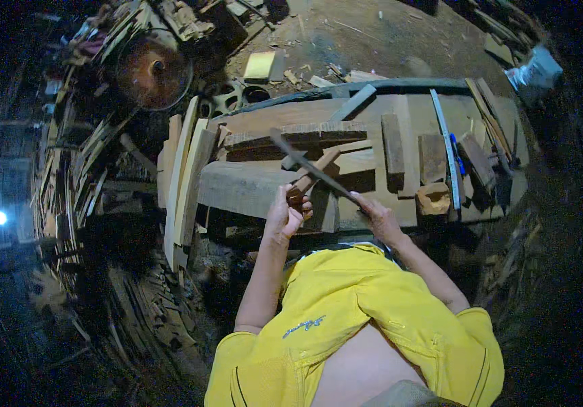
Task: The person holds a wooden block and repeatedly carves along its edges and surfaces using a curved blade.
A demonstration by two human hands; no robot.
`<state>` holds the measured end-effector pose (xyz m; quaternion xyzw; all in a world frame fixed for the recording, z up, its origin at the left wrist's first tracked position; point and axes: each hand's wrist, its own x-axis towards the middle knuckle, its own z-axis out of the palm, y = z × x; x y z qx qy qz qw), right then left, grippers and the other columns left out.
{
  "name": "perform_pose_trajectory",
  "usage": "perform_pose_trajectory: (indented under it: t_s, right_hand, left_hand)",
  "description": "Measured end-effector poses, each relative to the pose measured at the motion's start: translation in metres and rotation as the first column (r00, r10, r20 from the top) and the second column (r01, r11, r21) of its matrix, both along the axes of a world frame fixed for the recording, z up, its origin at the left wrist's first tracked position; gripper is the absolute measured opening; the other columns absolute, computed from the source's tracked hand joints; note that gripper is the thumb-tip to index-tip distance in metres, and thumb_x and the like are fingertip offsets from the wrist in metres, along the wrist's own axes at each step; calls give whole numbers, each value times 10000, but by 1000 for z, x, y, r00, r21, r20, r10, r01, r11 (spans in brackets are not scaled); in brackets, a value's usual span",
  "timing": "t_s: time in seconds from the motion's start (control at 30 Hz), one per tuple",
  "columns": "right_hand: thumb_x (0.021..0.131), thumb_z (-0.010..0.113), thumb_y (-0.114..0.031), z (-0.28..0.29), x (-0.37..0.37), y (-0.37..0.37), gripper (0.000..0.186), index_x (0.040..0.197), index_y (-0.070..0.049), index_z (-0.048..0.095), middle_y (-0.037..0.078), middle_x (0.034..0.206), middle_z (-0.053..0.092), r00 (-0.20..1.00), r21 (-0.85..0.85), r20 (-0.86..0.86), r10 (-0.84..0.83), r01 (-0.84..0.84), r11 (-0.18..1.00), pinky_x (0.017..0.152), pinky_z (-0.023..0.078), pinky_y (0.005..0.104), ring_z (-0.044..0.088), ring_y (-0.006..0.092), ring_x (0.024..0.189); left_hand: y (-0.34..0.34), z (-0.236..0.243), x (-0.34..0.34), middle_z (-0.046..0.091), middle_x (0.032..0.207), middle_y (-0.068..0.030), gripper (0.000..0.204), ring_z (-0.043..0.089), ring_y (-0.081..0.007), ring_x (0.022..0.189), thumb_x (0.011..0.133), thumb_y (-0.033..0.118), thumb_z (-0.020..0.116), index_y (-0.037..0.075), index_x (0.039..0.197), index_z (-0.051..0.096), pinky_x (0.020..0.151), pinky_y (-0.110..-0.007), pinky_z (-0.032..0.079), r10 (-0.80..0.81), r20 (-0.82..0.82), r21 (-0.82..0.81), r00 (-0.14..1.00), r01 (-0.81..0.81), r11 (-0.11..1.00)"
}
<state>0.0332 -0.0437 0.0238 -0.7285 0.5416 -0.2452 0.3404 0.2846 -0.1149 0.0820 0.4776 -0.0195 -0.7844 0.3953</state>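
Observation:
My left hand [287,214] is closed around a small brown wooden piece [302,184] above the bench. The piece slants away to the upper right. In my right hand [377,216] is the near end of a long, thin, dark file [330,182]. The file lies crosswise over the wooden piece, its far end pointing up and left; that end is slightly blurred. Whether the two touch I cannot tell for certain. Below both hands, a thick grey-brown plank [244,186] and several cut wood pieces lie on the bench [405,216].
A notched wooden beam [295,135] lies behind my hands. To the right are wood blocks [433,157], a pale blue strip [445,132] and a blue tool [456,153]. Long boards [188,180] stick out at left. A rusty round disc [153,71] stands beyond, beside scrap wood.

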Motion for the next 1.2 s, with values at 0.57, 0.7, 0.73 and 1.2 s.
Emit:
perform_pose_trajectory:
  t_s: [0.57, 0.7, 0.73, 1.2]
  right_hand:
    - [814, 586, -17, -4, 0, -15, 545, 1316, -186, 458, 143, 1142, 590, 950, 339, 209, -231, 151, 929, 783, 487, 339, 608, 253, 922]
    - [807, 594, -8, -5, -7, -8, 554, 1321, -156, 450, 142, 1110, 599, 988, 109, 28, -149, 146, 983, 781, 486, 333, 609, 246, 919]
    - [809, 598, -17, -2, -6, -3, 556, 1323, -166, 449, 135, 1059, 606, 987, 29, 112, -112, 109, 994, 756, 488, 338, 611, 246, 883]
    - [816, 565, 8, -15, -1, -24, 574, 1345, -162, 420, 150, 789, 565, 990, 5, 141, -32, 32, 999, 606, 441, 319, 521, 206, 635]
  left_hand:
    - [3, -12, -2, 539, 735, -72, 318, 527, -223, 622, 862, 415, 497, 101, 878, 543, 562, -371, 448, 123, -86, 135, 989, -111, 985]
    - [9, -7, -9, 579, 783, -76, 356, 551, -197, 639, 860, 436, 509, 86, 899, 560, 569, -352, 461, 143, -122, 56, 982, -137, 989]
    - [11, -7, -13, 589, 810, -67, 412, 554, -186, 664, 885, 493, 479, 93, 934, 561, 587, -346, 470, 161, -108, 4, 981, -161, 987]
    - [23, 3, -30, 566, 1045, -90, 610, 543, -189, 916, 913, 587, 309, 84, 1215, 475, 807, -351, 453, 123, 338, -94, 933, -97, 991]
